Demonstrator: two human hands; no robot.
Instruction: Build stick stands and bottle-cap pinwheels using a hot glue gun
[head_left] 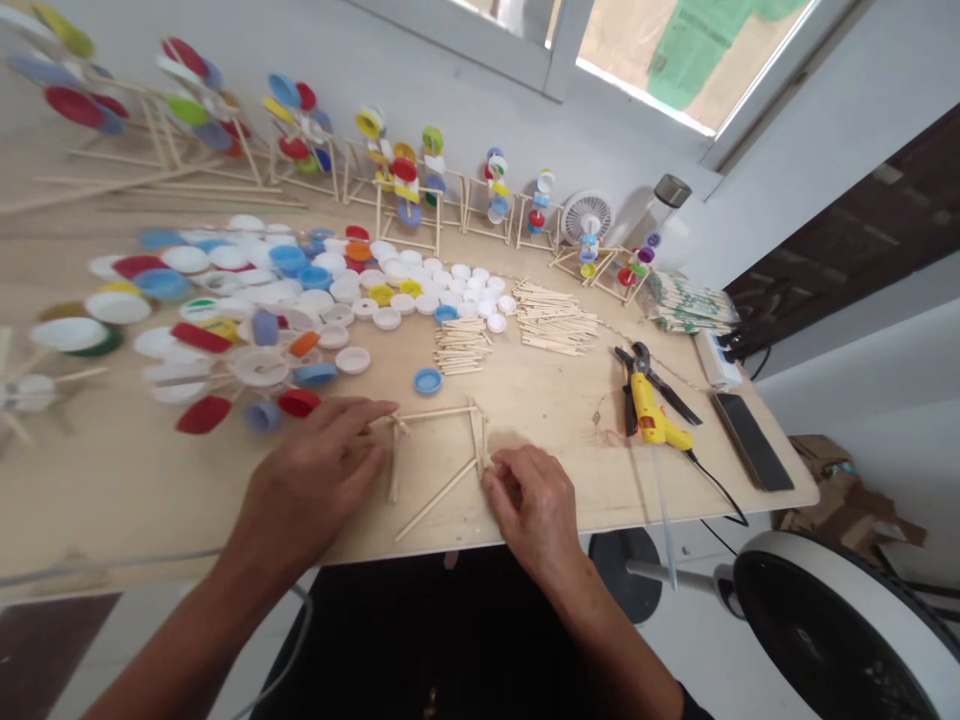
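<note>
We hold our left hand back upward at the frame's far left corner, its index finger extended. Our right hand is at the frame's right side, thumb and index finger drawn together, other fingers curled. Our bare left forearm and right forearm slant toward the frame from its near side.

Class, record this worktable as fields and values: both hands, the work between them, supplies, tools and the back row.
Left hand: fingertips at frame's far left corner
Right hand: fingertips at frame's right side
Between hands: stick frame
Supplies: colored caps, loose sticks
Tools: yellow glue gun, black cutters
Back row: stick stands with cap wheels
</note>
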